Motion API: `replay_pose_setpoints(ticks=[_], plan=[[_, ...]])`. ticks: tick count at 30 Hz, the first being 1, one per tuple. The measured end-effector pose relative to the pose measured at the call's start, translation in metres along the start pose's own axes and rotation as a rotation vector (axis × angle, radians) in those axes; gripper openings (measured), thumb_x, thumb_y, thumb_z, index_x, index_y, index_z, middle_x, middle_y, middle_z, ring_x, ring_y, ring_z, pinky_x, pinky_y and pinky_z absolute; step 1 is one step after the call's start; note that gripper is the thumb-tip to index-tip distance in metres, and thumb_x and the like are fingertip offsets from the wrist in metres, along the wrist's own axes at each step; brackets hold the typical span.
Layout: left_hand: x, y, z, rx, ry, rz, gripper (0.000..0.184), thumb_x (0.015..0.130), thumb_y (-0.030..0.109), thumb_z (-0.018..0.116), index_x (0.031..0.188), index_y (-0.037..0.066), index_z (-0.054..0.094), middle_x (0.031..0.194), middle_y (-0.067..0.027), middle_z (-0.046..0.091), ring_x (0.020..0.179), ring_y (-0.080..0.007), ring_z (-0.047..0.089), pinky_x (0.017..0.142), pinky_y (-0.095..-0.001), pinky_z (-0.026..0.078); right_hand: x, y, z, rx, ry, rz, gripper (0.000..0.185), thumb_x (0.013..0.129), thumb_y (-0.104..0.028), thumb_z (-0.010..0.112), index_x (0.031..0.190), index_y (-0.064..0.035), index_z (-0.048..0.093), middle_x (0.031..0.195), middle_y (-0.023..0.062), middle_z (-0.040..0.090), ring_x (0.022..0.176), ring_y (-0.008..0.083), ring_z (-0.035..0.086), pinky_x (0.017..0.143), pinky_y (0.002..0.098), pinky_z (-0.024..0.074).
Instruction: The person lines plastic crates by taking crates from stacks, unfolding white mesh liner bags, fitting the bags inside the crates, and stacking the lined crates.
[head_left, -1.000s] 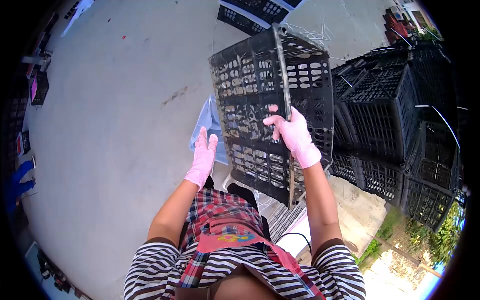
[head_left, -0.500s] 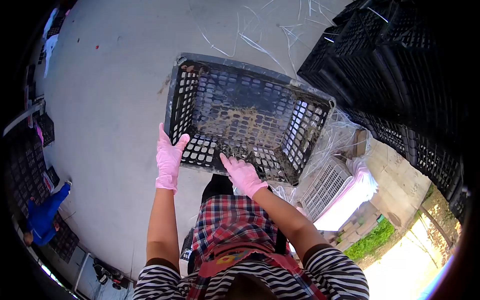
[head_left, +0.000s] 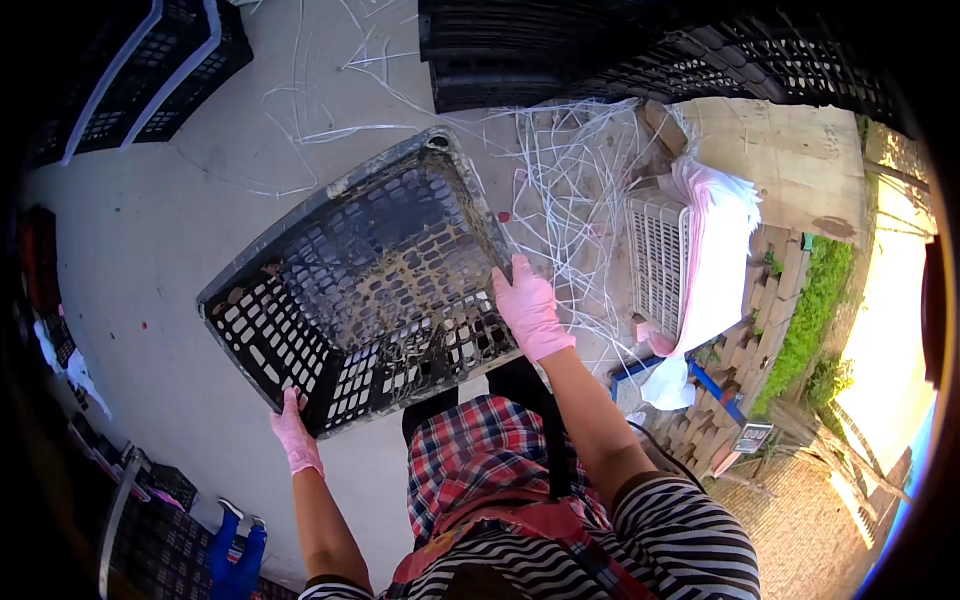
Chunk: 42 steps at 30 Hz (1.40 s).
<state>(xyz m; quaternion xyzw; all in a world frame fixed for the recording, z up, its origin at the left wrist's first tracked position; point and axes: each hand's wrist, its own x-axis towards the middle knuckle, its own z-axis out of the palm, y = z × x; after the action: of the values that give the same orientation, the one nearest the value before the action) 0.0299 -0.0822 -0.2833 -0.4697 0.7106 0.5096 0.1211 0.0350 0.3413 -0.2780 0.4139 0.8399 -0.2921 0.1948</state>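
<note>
A black plastic crate (head_left: 352, 228) with slotted walls is held tilted in front of my body, its open top facing me. Bits of dry dirt and plant debris cling to its floor and near wall. My left hand (head_left: 296, 440), in a pink glove, grips the rim at the near left corner, thumb on the inner side. At the right end, my right hand (head_left: 530, 308), also in a pink glove, is closed over the rim with its thumb up. The fingers of both hands are partly hidden behind the crate.
Black crates (head_left: 640, 60) are stacked at the top right, and more crates (head_left: 180, 75) stand top left. White strapping strips (head_left: 570, 190) lie tangled on the floor. Pink-white sheets (head_left: 715, 250) drape over a grey crate (head_left: 655, 255). A person in blue (head_left: 235, 560) is at bottom left.
My view has turned to the right. The crate has swung so its left end is lower and nearer me. My right hand has moved from the near rim to the right end.
</note>
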Motion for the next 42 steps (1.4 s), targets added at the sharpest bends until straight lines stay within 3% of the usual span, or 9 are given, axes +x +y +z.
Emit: replay_pose_setpoints(ticks=[6, 19, 27, 28, 32, 33, 35, 38, 42], plan=[[-0.002, -0.017, -0.004, 0.04, -0.01, 0.03, 0.034, 0.082, 0.018, 0.072, 0.105, 0.0, 0.055, 0.092, -0.0098, 0.064, 0.075, -0.0166, 0.063, 0.069, -0.0279, 0.055, 0.007, 0.009, 0.0, 0.072, -0.004, -0.11, 0.024, 0.087, -0.025, 0.057, 0.099, -0.0072, 0.046, 0.075, 0.0224, 0.061, 0.068, 0.0422, 0.061, 0.058, 0.0499, 0.0479], [-0.02, -0.023, 0.01, 0.049, -0.04, -0.097, 0.032, 0.086, 0.021, 0.067, 0.108, 0.002, 0.054, 0.093, -0.0081, 0.064, 0.076, -0.0167, 0.062, 0.069, -0.0285, 0.054, 0.018, 0.018, -0.003, 0.083, 0.236, -0.26, 0.023, 0.083, -0.021, 0.06, 0.096, -0.0071, 0.046, 0.081, 0.0153, 0.062, 0.07, 0.0363, 0.062, 0.058, 0.0445, 0.0507], [-0.021, -0.013, 0.007, 0.044, 0.017, -0.049, 0.034, 0.086, 0.02, 0.068, 0.11, -0.002, 0.057, 0.098, -0.0091, 0.064, 0.088, -0.0161, 0.062, 0.077, -0.0265, 0.05, 0.016, 0.007, 0.002, 0.001, 0.238, -0.26, 0.028, 0.086, -0.025, 0.061, 0.085, -0.0021, 0.046, 0.075, 0.0227, 0.059, 0.073, 0.0462, 0.056, 0.061, 0.0505, 0.043], [-0.027, -0.011, 0.009, -0.046, 0.038, -0.049, 0.026, 0.081, 0.02, 0.073, 0.099, 0.005, 0.06, 0.084, 0.0006, 0.062, 0.07, -0.0098, 0.056, 0.067, -0.0239, 0.046, 0.02, 0.008, 0.001, 0.033, 0.227, -0.241, 0.028, 0.087, -0.025, 0.061, 0.086, -0.0015, 0.046, 0.077, 0.0238, 0.058, 0.075, 0.0461, 0.055, 0.064, 0.0494, 0.0428], [-0.047, 0.009, 0.006, 0.182, 0.096, -0.094, 0.031, 0.085, 0.03, 0.069, 0.099, 0.003, 0.061, 0.072, 0.0025, 0.056, 0.066, -0.0053, 0.044, 0.058, -0.023, 0.04, 0.04, 0.029, 0.004, -0.052, 0.185, -0.236, 0.043, 0.088, -0.025, 0.061, 0.115, 0.0053, 0.047, 0.091, 0.0183, 0.061, 0.079, 0.0305, 0.06, 0.072, 0.039, 0.0468], [-0.05, 0.013, 0.005, 0.205, 0.087, -0.108, 0.036, 0.085, 0.036, 0.068, 0.098, 0.004, 0.061, 0.07, -0.0016, 0.059, 0.064, -0.0092, 0.048, 0.059, -0.0271, 0.043, 0.049, 0.041, 0.008, -0.113, 0.198, -0.254, 0.05, 0.089, -0.024, 0.06, 0.125, 0.0066, 0.043, 0.094, 0.0164, 0.062, 0.081, 0.0267, 0.061, 0.073, 0.0363, 0.0474], [-0.039, -0.01, 0.001, 0.283, 0.087, -0.076, 0.04, 0.085, 0.041, 0.065, 0.101, 0.005, 0.06, 0.075, -0.0096, 0.063, 0.066, -0.02, 0.055, 0.064, -0.0329, 0.046, 0.049, 0.033, 0.004, 0.384, -0.068, -0.012, 0.065, 0.091, -0.022, 0.057, 0.139, 0.006, 0.024, 0.104, 0.0136, 0.059, 0.086, 0.0196, 0.06, 0.076, 0.0311, 0.0479], [-0.034, 0.002, -0.003, 0.374, 0.094, -0.167, 0.046, 0.086, 0.046, 0.06, 0.111, 0.007, 0.057, 0.093, -0.0198, 0.065, 0.088, -0.0384, 0.061, 0.076, -0.0419, 0.047, 0.041, 0.026, 0.008, 0.463, -0.093, -0.025, 0.072, 0.092, -0.019, 0.056, 0.144, 0.0034, 0.012, 0.112, 0.0143, 0.056, 0.09, 0.0173, 0.059, 0.077, 0.0287, 0.048], [-0.003, -0.03, -0.008, 0.207, -0.032, -0.214, 0.043, 0.087, 0.042, 0.059, 0.113, 0.008, 0.056, 0.097, -0.0209, 0.064, 0.091, -0.0391, 0.06, 0.077, -0.0427, 0.048, 0.045, 0.027, 0.014, 0.355, -0.062, -0.027, 0.074, 0.092, -0.019, 0.057, 0.145, -0.0007, 0.009, 0.124, 0.0162, 0.051, 0.096, 0.0197, 0.059, 0.083, 0.0314, 0.0486]])
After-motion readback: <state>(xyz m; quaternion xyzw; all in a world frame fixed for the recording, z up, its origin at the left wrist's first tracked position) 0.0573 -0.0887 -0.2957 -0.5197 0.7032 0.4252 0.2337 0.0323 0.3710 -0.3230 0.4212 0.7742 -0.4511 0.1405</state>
